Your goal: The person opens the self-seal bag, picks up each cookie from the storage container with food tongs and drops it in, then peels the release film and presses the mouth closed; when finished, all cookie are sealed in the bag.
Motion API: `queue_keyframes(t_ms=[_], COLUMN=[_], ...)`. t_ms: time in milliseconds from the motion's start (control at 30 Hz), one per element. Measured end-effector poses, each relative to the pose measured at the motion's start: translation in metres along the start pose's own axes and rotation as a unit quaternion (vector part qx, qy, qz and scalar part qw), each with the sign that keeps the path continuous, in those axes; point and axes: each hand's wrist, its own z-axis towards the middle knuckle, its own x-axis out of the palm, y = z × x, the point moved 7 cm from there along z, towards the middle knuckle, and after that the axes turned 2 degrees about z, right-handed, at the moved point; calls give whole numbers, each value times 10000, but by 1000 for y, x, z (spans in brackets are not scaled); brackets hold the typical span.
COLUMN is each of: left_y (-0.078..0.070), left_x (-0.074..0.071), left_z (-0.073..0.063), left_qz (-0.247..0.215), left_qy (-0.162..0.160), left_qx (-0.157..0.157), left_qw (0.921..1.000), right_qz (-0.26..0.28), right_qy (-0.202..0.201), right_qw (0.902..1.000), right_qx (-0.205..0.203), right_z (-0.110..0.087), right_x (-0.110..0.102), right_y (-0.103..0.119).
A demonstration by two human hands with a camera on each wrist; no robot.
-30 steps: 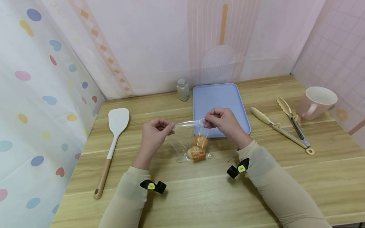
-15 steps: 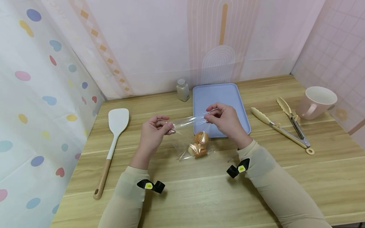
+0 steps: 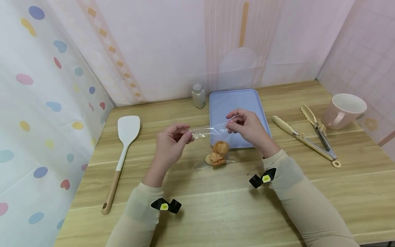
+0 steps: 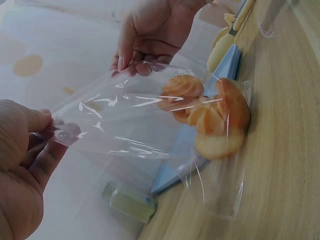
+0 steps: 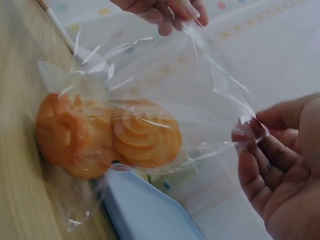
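A clear plastic bag [image 4: 120,120] hangs between both hands, its bottom low over the wooden table. Several baked cookies [image 3: 217,156] with swirled tops are gathered at the bottom of the bag. My left hand [image 3: 171,144] pinches one upper corner between thumb and fingers. The opposite upper corner is pinched by my right hand [image 3: 248,128], which overlaps the blue tray in the head view. Between the two hands the top edge of the bag is stretched wide. Both wrist views show the cookies [image 5: 145,132] through the shiny film.
The blue tray [image 3: 226,99] lies behind the bag, with a small glass jar [image 3: 199,96] to its left. A white spatula [image 3: 126,137] with a wooden handle lies at the left. On the right are tongs [image 3: 308,137] and a pink mug [image 3: 344,111].
The top edge of the bag has risen slightly, moving away from the body. The cookies at its bottom have shifted a little up and right in the head view. Both grips stay.
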Motion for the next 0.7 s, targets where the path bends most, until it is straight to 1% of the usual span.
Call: queue_keyframes(t_ms=[67,133,200,233,267,300,400,467,533,567,600,633,700], left_y=[-5,-10,-17,-21,-25,-29,-44,-54,-63,-67,-70,-73,-77], left_x=[2,4,6,8,9,11,17,22,27,29,30,32,33], left_z=[-1,-2,-4,-5,-7,-8,-13,-16,-20,-21,-22,-23,-25], left_qz=[141,231,361,440,539,653,995,1093,1099,1071,1086,1108,1192], left_qy=[31,94,168,206,254,300,458,617,788,877,915,936,919], left_qx=[181,378,607,741,891,1063,1629,1995,2293,2410,2528,2629,2762], left_qw=[9997,9990,9974,9961,9942,9917,9805,9718,9639,9606,9570,9539,9493], right_qz=[-58,-313,-774,-1088,-1414,-1744,-2446,-2599,-2630,-2628,-2608,-2586,-2543], right_qy=[195,367,518,566,602,628,731,899,1118,1206,1279,1321,1387], right_qw=[9998,9986,9946,9903,9841,9757,9430,9225,9075,9028,9004,8999,9035], right_qx=[-63,-205,-462,-646,-886,-1169,-2135,-2708,-3077,-3182,-3239,-3252,-3158], right_z=[-1,-1,-2,-3,-4,-7,-16,-24,-32,-35,-38,-40,-43], right_x=[0,1,3,6,9,13,31,45,57,62,64,66,65], right_y=[2,5,11,14,19,25,46,59,67,69,71,73,74])
